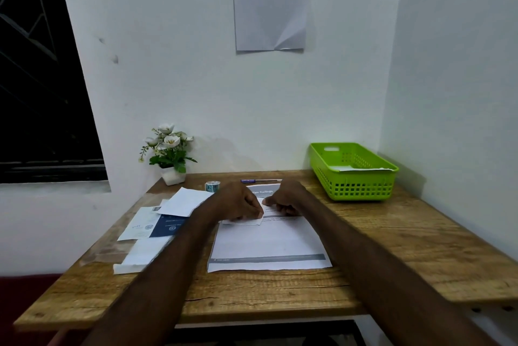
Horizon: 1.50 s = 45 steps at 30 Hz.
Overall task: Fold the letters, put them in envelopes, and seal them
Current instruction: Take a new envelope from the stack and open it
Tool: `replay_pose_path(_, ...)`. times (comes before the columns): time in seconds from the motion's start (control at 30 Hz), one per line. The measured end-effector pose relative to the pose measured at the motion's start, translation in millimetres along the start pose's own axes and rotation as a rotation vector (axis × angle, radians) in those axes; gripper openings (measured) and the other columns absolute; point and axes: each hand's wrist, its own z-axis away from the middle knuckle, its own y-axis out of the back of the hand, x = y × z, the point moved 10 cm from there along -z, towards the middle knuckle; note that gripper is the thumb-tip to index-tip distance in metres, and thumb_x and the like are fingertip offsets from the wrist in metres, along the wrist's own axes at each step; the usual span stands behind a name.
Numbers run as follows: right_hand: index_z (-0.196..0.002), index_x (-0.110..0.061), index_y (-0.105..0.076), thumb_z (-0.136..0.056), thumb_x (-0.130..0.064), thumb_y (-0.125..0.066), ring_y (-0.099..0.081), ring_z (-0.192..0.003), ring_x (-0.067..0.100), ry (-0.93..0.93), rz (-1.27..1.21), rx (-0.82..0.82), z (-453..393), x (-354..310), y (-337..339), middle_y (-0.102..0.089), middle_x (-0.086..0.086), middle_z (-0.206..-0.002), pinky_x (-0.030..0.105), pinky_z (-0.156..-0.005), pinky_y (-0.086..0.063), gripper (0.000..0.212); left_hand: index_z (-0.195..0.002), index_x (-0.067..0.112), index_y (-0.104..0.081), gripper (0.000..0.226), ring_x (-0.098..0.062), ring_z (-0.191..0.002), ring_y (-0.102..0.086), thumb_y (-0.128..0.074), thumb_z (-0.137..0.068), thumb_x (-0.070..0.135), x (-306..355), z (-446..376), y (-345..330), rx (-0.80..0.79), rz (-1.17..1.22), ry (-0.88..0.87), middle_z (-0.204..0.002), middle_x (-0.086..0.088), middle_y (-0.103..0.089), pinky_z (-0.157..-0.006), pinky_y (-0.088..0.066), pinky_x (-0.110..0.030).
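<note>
Working at twelve o'clock on the white printed letter sheet [269, 244] lying flat mid-counter, both hands, left hand [238, 202] and right hand [286, 198], pinch something small and white (sticker or paper edge, unclear), so folding seems barely begun; next comes squaring edges.

Both my forearms are bare from the bottom edge of the view up to the wrists: no sleeve or cuff shows on either one. My left hand [238, 202] and my right hand [286, 198] wear no gloves. I see no watch, band or ring, though the picture is soft around my fingers [259, 212], so a thin ring might escape me. My nails look short and unpainted.
</note>
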Motion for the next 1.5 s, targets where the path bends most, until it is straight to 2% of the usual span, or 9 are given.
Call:
replay_pose_path(0.2, -0.06, -0.013, -0.062, -0.073, -0.039, -0.084, -0.066, -0.059, 0.024, 0.011, 0.034, 0.022, -6, -2, -4, -0.068, 0.005, -0.057, 0.036, -0.066, -0.054, 0.036, -0.087, 0.021, -0.085, 0.009, -0.008, -0.051, -0.06, -0.082, -0.081, 0.028, 9, -3, 1, -0.059, -0.1, 0.009, -0.076, 0.0, -0.078, -0.052, -0.05, -0.023)
replay_pose_path(0.33, -0.061, -0.015, -0.059, -0.076, -0.039, -0.081, -0.062, -0.059, 0.022, 0.045, 0.075, 0.05, -2, -4, 3, -0.069, 0.005, -0.06, 0.039, -0.074, -0.058, 0.036, -0.096, 0.024, -0.084, 0.013, -0.013, -0.065, -0.067, -0.081, -0.084, 0.028, 8, 0, 2, -0.073, -0.109, -0.024, -0.083, 0.006, -0.079, -0.06, -0.052, -0.023)
replay_pose_path(0.43, -0.062, -0.015, -0.061, -0.078, -0.04, -0.08, -0.06, -0.053, 0.019, 0.071, 0.092, 0.007, -2, -3, 1, -0.072, 0.007, -0.065, 0.03, -0.059, -0.053, 0.035, -0.101, 0.022, -0.083, 0.017, -0.001, -0.061, -0.06, -0.082, -0.085, 0.027, 8, 3, 3, -0.065, -0.091, -0.03, -0.084, 0.006, -0.079, -0.056, -0.046, -0.014)
replay_pose_path(0.53, -0.06, -0.015, -0.059, -0.08, -0.038, -0.083, -0.049, -0.034, 0.012, 0.058, 0.096, -0.11, 3, -2, -2, -0.062, 0.001, -0.049, 0.017, -0.041, -0.038, 0.039, -0.101, 0.021, -0.083, 0.018, 0.005, -0.057, -0.058, -0.083, -0.084, 0.026, 11, 5, 3, -0.067, -0.077, -0.045, -0.072, 0.017, -0.075, -0.056, -0.043, -0.01)
replay_pose_path(0.67, -0.061, -0.011, -0.059, -0.081, -0.047, -0.082, -0.044, -0.026, 0.01, 0.049, 0.23, -0.224, 14, -5, -4, -0.054, -0.003, -0.037, 0.016, -0.038, -0.036, 0.047, -0.1, 0.02, -0.084, 0.018, -0.002, -0.059, -0.059, -0.085, -0.082, 0.023, 8, 7, 4, -0.058, -0.027, -0.033, -0.074, 0.007, -0.077, -0.056, -0.045, -0.013)
replay_pose_path(1.03, -0.073, -0.013, -0.056, -0.071, -0.055, -0.087, -0.044, -0.04, 0.017, 0.027, 0.254, -0.334, 16, -8, -14, -0.054, 0.005, -0.06, 0.019, -0.046, -0.04, 0.052, -0.082, 0.012, -0.08, 0.006, -0.007, -0.045, -0.055, -0.08, -0.085, 0.017, -5, 8, 9, 0.034, -0.015, 0.055, -0.062, -0.001, -0.071, -0.049, -0.047, -0.019)
replay_pose_path(1.2, -0.065, -0.012, -0.053, -0.078, -0.048, -0.084, -0.043, -0.04, 0.015, 0.002, 0.22, -0.269, 17, -5, -10, -0.051, 0.003, -0.054, 0.017, -0.042, -0.037, 0.05, -0.082, 0.015, -0.079, 0.004, -0.002, -0.043, -0.055, -0.081, -0.085, 0.017, -2, 6, 7, 0.033, -0.028, 0.052, -0.058, 0.008, -0.068, -0.047, -0.045, -0.016)
replay_pose_path(1.4, -0.066, -0.01, -0.056, -0.085, -0.043, -0.079, -0.049, -0.048, 0.017, -0.021, 0.18, -0.182, 13, -6, -9, -0.056, 0.004, -0.062, 0.024, -0.05, -0.043, 0.045, -0.079, 0.014, -0.079, 0.008, -0.003, -0.045, -0.056, -0.083, -0.084, 0.019, -5, 5, 6, 0.02, -0.014, 0.053, -0.063, 0.004, -0.071, -0.05, -0.047, -0.018)
replay_pose_path(1.5, -0.062, -0.014, -0.059, -0.086, -0.039, -0.075, -0.056, -0.047, 0.018, 0.021, 0.181, -0.045, 10, -8, -1, -0.059, -0.001, -0.049, 0.027, -0.058, -0.049, 0.038, -0.081, 0.01, -0.078, 0.01, -0.003, -0.044, -0.055, -0.084, -0.083, 0.018, -7, 6, 6, 0.015, 0.017, 0.073, -0.064, 0.002, -0.071, -0.05, -0.047, -0.019)
